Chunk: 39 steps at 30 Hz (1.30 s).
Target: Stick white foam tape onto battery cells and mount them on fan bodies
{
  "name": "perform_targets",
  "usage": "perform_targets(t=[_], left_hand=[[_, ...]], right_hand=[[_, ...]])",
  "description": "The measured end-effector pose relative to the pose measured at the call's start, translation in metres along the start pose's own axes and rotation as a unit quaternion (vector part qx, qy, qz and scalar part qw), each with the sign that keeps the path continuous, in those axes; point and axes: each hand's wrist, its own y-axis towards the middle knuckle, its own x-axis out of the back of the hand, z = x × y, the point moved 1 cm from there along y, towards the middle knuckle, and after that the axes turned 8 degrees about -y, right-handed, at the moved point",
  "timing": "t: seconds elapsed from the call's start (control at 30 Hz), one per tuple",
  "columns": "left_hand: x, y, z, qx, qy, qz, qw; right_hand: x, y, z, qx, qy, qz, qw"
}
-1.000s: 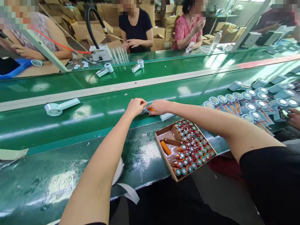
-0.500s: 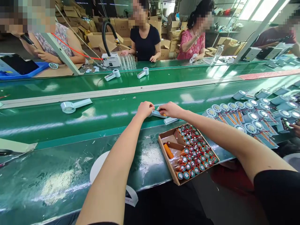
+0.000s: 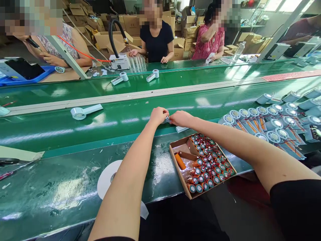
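Observation:
Both hands meet over the green belt at a light-blue housing (image 3: 167, 119), mostly covered by my fingers. My left hand (image 3: 158, 115) is closed at its left end, fingertips pinched near the top. My right hand (image 3: 181, 118) is closed over the handle side, hiding most of it. A loose light-blue cover piece (image 3: 181, 129) lies just below my right hand. Nearer me stands a cardboard box (image 3: 186, 185) of orange cylindrical batteries (image 3: 180, 161) with red and black wires, many upright and one lying apart.
Rows of light-blue round-headed units (image 3: 273, 124) crowd the right side. Another such unit (image 3: 79, 113) lies on the belt at left. A white roll (image 3: 108, 177) sits under my left forearm. Across the belt, people sit behind a small machine with a black hose (image 3: 119, 62).
The orange battery seen at the handle under my right hand is now hidden. My right hand has closed in toward my left. The view has shifted slightly.

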Motion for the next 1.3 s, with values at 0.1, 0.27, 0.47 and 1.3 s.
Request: perform_targets(t=[0.1,0.27,0.47,1.3], left_hand=[[0.0,0.0,-0.003,-0.002,-0.004,-0.003,1.0],[0.002,0.0,-0.004,-0.011,-0.012,-0.003,1.0],[-0.013,0.007,-0.002,-0.006,-0.027,-0.002,1.0],[-0.022,-0.074,-0.078,-0.18,0.1,0.045,0.978]], right_hand=[[0.006,-0.004,0.001,0.003,0.0,0.008,1.0],[0.019,-0.017,-0.005,-0.013,0.006,0.012,1.0],[0.003,-0.025,-0.008,-0.082,0.009,0.023,0.996],[0.016,-0.087,-0.042,0.018,0.092,-0.096,0.991]])
